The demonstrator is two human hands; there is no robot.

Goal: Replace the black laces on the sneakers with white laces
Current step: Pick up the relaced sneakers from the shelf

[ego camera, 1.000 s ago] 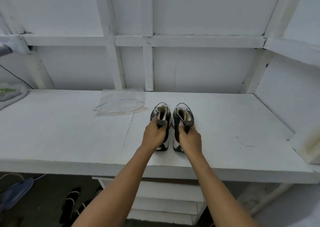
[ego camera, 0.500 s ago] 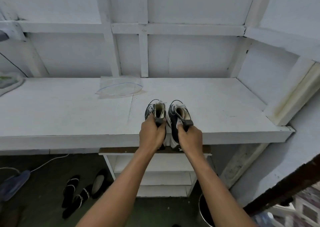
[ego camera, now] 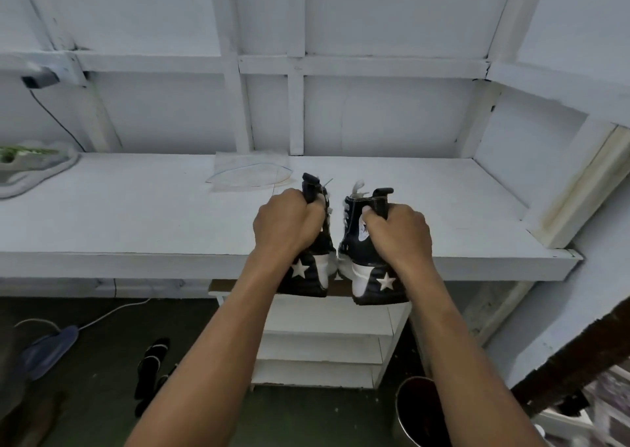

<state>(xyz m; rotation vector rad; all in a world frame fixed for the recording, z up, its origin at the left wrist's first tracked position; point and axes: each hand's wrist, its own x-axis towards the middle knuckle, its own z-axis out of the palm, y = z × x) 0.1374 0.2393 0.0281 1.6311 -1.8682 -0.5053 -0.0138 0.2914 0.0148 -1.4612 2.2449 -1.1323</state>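
Head view: each hand's grip, left and right, clamped on a sneaker heel, laces seemingly white.

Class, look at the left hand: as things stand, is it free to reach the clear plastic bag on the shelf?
Probably not yet. The left hand is shut on the left sneaker, held up at the shelf edge. The bag lies unobstructed just beyond; the hand would first have to put the sneaker down.
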